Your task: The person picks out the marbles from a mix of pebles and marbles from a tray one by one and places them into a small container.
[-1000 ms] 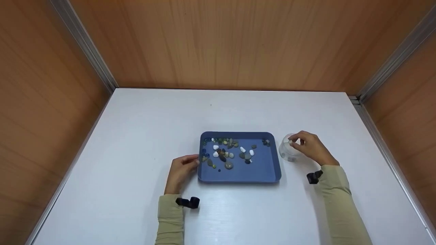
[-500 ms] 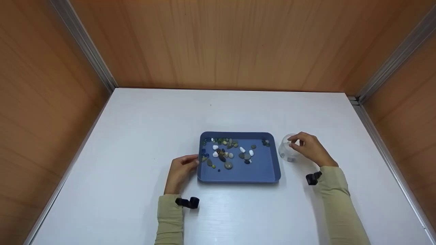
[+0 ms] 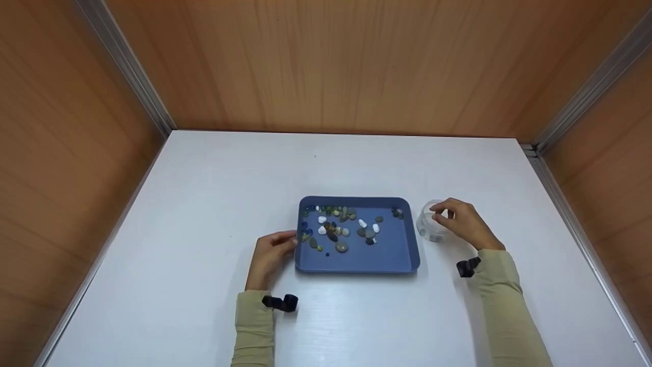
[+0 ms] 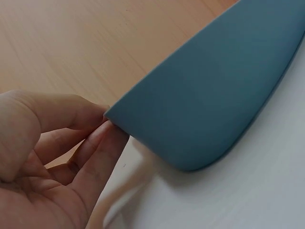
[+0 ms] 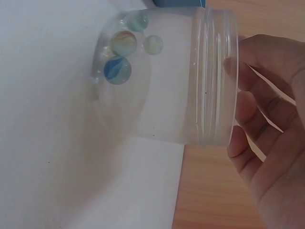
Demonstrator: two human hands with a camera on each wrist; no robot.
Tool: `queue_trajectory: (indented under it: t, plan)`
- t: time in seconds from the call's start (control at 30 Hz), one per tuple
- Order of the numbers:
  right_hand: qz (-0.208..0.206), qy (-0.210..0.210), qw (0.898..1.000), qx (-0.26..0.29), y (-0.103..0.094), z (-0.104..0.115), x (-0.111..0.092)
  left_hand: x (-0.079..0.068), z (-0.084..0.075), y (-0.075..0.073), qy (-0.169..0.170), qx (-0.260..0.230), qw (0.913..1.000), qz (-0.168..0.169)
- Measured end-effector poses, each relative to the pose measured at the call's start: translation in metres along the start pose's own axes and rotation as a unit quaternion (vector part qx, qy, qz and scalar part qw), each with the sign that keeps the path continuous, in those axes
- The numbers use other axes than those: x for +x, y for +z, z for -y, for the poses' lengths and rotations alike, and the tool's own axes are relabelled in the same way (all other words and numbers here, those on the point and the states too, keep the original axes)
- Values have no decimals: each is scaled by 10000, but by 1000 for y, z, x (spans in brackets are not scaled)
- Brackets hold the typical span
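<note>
My left hand [image 3: 269, 259] pinches the left rim of a blue tray [image 3: 387, 262] between thumb and fingers. The left wrist view shows the tray's outer wall and this left hand [image 4: 62, 157] at its edge. Pebbles [image 3: 342, 247] in white, grey and brown lie in the tray with small glass marbles [image 3: 305, 229]. Right of the tray, my right hand [image 3: 466, 221] has curled fingers at the rim of a clear plastic jar [image 3: 428, 224]. Several marbles [image 5: 117, 70] rest at the jar's bottom in the right wrist view. The exact contact of the right fingertips is partly hidden.
Both things stand on a white table [image 3: 229, 178], walled by wood panels [image 3: 326, 66] at the back and sides. Metal strips run along the corners. A black wrist camera [image 3: 282, 303] sits on the left sleeve, another black camera [image 3: 467, 267] on the right.
The right hand shifts very slightly down and left at the jar. The left hand, tray and pebbles look still.
</note>
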State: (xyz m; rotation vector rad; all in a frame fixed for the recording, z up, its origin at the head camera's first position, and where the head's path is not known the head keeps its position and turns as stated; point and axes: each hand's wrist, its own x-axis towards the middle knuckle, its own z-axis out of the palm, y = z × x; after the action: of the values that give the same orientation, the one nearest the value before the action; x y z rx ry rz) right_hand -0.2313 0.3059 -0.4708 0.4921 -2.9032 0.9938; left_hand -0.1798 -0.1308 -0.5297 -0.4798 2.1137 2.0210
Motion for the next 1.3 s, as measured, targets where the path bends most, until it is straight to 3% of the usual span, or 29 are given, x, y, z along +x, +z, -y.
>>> queue_trajectory:
  t: [0.4,0.77,1.3]
  plan:
    - [-79,-90,9999,-44,-1,8,3,0,1,1,188,-5,9998,-13]
    - [-82,-295,9995,-33,8,25,15,0,1,1,38,21,10000,-41]
    - [252,-517,9983,20,33,56,44,0,0,0,13,-45,10000,-66]
